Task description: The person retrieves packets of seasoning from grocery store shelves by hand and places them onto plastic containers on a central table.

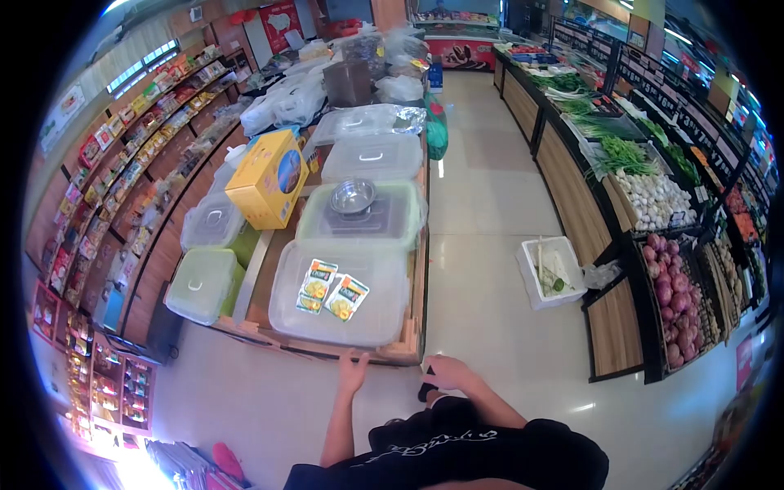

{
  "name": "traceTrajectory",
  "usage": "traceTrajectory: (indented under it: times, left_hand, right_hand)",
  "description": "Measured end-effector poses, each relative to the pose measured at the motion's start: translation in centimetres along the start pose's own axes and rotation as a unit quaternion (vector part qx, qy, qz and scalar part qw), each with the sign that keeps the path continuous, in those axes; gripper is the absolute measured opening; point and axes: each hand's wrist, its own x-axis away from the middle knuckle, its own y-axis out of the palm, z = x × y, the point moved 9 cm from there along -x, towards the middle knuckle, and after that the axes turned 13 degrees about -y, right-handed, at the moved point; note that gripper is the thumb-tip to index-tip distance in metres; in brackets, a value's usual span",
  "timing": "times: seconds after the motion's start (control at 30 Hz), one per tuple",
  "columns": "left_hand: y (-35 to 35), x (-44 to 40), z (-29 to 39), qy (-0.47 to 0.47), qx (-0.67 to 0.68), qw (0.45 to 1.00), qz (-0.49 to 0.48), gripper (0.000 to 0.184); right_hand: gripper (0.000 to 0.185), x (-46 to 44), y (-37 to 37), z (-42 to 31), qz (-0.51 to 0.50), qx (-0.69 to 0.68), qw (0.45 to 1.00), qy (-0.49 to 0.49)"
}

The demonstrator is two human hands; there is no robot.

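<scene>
My left hand [354,371] is at the front edge of the wooden display stand [327,349], fingers apart and nothing in them; whether it touches the edge is unclear. To its right, just past the stand's corner, my right hand [449,372] points left with its fingers loosely spread and no object visible in it. Beyond my hands, two small printed packets, one [317,286] overlapping the other [347,297], lie on a clear plastic lid [380,282]. Behind them a round metal bowl [353,197] rests on another lidded bin [400,214]. A yellow box [268,180] stands to the left.
A white crate [552,273] with some greens sits on the floor to the right, beside a wooden vegetable stand holding red onions [674,298] and garlic [653,198]. Shelves of packaged goods [135,155] line the left wall. Bagged goods [298,102] cover the display stand's far end.
</scene>
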Motion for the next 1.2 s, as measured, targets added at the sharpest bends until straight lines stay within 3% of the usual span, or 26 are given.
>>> traceTrajectory:
  times: [0.13, 0.23, 0.27, 0.37, 0.4, 0.53, 0.73, 0.83, 0.93, 1.03, 1.07, 1.2]
  left_hand:
    - [-2.8, -7.2, 0.9, -0.018, -0.053, 0.992, 0.113, 0.065]
    - [-3.9, -12.4, 2.8, -0.042, -0.149, 0.978, 0.142, 0.077]
    - [-4.2, -13.7, 3.3, -0.072, -0.157, 0.971, 0.163, 0.087]
    - [-3.5, -17.2, 3.5, -0.15, -0.229, 0.947, 0.168, 0.096]
    - [-3.1, -17.8, 3.6, -0.179, -0.222, 0.95, 0.125, 0.107]
    - [-3.0, -18.6, 5.0, -0.185, -0.258, 0.935, 0.159, 0.115]
    - [-4.3, -18.9, 5.9, -0.192, -0.239, 0.944, 0.121, 0.11]
    - [-4.9, -19.5, 6.2, -0.174, -0.277, 0.938, 0.114, 0.109]
    - [-5.6, -20.3, 6.5, -0.164, -0.276, 0.943, 0.09, 0.11]
    - [-6.9, -20.7, 7.0, -0.041, -0.255, 0.946, 0.197, 0.111]
    - [-6.7, -21.4, 6.4, -0.023, -0.214, 0.962, 0.167, 0.11]
    - [-5.4, -23.7, 4.5, -0.032, -0.28, 0.957, 0.066, 0.099]
  right_hand:
    - [0.045, -5.9, -3.2, -0.2, 0.005, -0.032, 0.999, -0.019]
    - [0.046, -10.4, -4.6, 0.5, 0.015, -0.057, 0.998, -0.029]
    - [0.046, -11.8, -5.1, 0.8, 0.02, -0.063, 0.997, -0.033]
    - [0.047, -15.8, -5.2, 2.1, 0.048, -0.057, 0.996, -0.045]
    - [0.047, -16.8, -5.7, 2.0, 0.055, -0.061, 0.995, -0.051]
    - [0.053, -20.3, -7.1, 2.0, 0.067, -0.081, 0.993, -0.057]
    - [0.05, -26.2, -6.2, 0.1, 0.053, -0.11, 0.988, -0.097]
    - [0.054, -28.8, -5.0, -0.8, 0.047, -0.125, 0.988, -0.072]
    - [0.054, -31.2, -4.4, -1.7, 0.113, -0.105, 0.985, -0.071]
    - [0.055, -32.7, -3.4, -2.5, 0.168, -0.096, 0.979, -0.059]
    - [0.056, -33.1, -2.8, -2.6, 0.166, -0.092, 0.981, -0.044]
    - [0.059, -34.2, -3.2, -3.7, 0.175, -0.055, 0.983, 0.019]
